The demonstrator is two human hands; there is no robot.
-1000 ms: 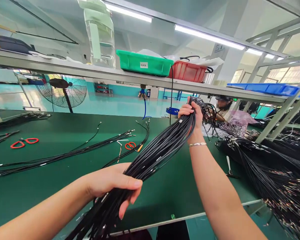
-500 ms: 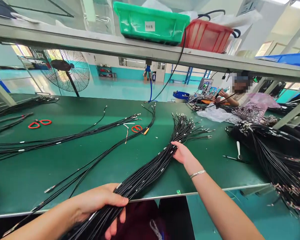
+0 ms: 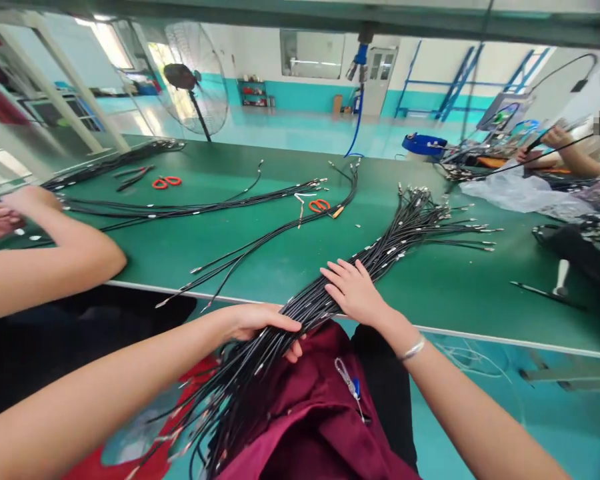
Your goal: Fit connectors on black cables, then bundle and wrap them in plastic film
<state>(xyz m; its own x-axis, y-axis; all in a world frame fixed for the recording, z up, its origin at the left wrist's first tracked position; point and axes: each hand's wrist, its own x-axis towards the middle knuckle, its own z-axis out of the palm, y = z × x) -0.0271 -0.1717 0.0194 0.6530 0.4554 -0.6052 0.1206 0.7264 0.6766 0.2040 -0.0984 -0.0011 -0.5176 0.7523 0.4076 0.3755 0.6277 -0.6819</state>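
A thick bundle of black cables [image 3: 390, 248] with small white labels slants across the front edge of the green table. Its metal-tipped far ends fan out on the tabletop, while the near ends hang over my lap. My left hand [image 3: 267, 323] wraps round the bundle just off the table edge, thumb on top and fingers underneath. Further up, my right hand [image 3: 353, 290] rests on the cables, palm down, with fingers stretched and slightly spread. A few loose black cables [image 3: 275, 233] lie to the left of the bundle.
Orange-handled scissors [image 3: 319, 206], red-handled scissors [image 3: 167, 182] and pliers [image 3: 134, 177] lie behind. Another person's arms [image 3: 55, 260] rest at the left table edge. A co-worker's hand [image 3: 557, 138] is at the back right. A dark pointed tool [image 3: 545, 293] lies right.
My right hand has gone from gripping the bundle's side to lying flat on it, closer to my left hand. The view has tilted down, and another person's arms now show at left.
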